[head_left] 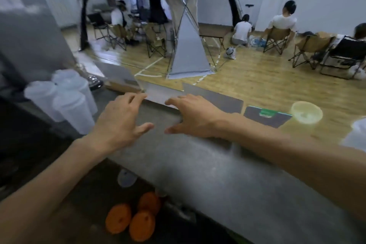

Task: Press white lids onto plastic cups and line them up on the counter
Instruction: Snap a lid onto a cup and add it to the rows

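Both hands hover over the grey counter (pixel 208 174) with nothing in them: the left hand (pixel 116 125) at about 10 o'clock from the frame's centre and the right hand (pixel 196 119) at about 1 o'clock, fingers spread and relaxed, thumbs turned toward each other across a bare gap. That loose, facing posture reads like hands between cups, either just free of one or about to reach for the next; which, I cannot tell. The lidded cups (pixel 65 97) stand huddled at 9 o'clock, touching one another against a grey box-like unit (pixel 29 31), probably parked there to keep the working stretch open. They look capped in white, though blur hides the seams. At 3 o'clock a yellowish cup (pixel 306 113) stands alone near the counter's far edge, beside a dark card with a green patch (pixel 267 116); another pale cup edge shows at the right border. Down at 6 o'clock, on a lower dark shelf, lie three oranges (pixel 134 216). Beyond the counter the room has a wooden floor (pixel 257 77) with white court lines, a silver arched tent (pixel 188 35) at 12 o'clock, folding chairs (pixel 277 39) and several seated people facing away.
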`<state>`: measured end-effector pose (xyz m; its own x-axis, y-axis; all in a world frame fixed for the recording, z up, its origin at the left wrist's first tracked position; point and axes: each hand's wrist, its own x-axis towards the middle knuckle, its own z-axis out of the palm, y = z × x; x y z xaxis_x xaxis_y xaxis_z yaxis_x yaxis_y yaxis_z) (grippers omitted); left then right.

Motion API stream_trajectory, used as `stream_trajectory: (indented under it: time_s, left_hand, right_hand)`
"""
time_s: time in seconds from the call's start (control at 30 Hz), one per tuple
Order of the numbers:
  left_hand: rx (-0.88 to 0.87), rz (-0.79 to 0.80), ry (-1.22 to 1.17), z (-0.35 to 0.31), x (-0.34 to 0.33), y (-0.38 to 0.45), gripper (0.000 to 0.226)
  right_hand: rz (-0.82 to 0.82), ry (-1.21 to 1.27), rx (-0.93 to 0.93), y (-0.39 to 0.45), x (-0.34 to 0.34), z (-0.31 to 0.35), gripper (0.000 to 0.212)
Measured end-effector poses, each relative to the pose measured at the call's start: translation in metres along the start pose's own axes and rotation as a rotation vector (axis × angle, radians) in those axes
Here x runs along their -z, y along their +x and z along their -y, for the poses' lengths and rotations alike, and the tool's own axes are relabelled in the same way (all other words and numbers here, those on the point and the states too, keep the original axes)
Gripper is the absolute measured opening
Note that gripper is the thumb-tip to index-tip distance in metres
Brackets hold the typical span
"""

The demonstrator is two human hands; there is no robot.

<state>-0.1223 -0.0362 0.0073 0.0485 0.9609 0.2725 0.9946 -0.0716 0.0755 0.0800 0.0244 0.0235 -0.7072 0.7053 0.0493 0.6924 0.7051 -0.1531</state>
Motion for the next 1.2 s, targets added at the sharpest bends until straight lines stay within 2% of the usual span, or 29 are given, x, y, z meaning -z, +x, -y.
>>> stream_trajectory:
  time_s: [0.17, 0.33, 0.4, 0.57, 0.63, 0.73, 0.9, 1.1, 1.2]
  left_hand:
    - [0.234, -0.003, 0.159, 0.108, 0.002, -0.02, 0.094]
    - [0.367, 0.013, 0.157, 0.19, -0.005, -0.012, 0.1]
    - [0.405, 0.014, 0.139, 0.21, -0.011, -0.005, 0.098]
    - [0.47, 0.068, -0.034, 0.24, -0.029, 0.007, 0.089]
    - [0.473, 0.075, -0.082, 0.243, -0.035, 0.008, 0.085]
    - [0.488, 0.072, -0.075, 0.237, -0.038, 0.008, 0.074]
    - [0.353, 0.068, -0.12, 0.187, -0.032, 0.017, 0.07]
    - [0.07, 0.099, -0.166, 0.054, -0.037, 0.035, 0.082]
    - [-0.109, 0.128, -0.239, -0.025, -0.047, 0.038, 0.08]
  right_hand:
    - [0.013, 0.03, 0.123, 0.105, -0.033, 0.075, 0.078]
    - [0.024, 0.125, 0.198, 0.191, -0.051, 0.132, 0.078]
    - [0.044, 0.12, 0.193, 0.222, -0.056, 0.146, 0.077]
    - [0.08, 0.107, 0.165, 0.273, -0.077, 0.162, 0.055]
    - [0.06, 0.109, 0.162, 0.277, -0.082, 0.161, 0.052]
    - [-0.01, 0.119, 0.173, 0.273, -0.085, 0.154, 0.058]
    - [-0.069, 0.155, 0.139, 0.222, -0.071, 0.112, 0.064]
    - [-0.039, 0.143, -0.077, 0.088, -0.035, 0.024, 0.072]
    - [-0.046, 0.088, -0.229, 0.003, -0.021, -0.02, 0.074]
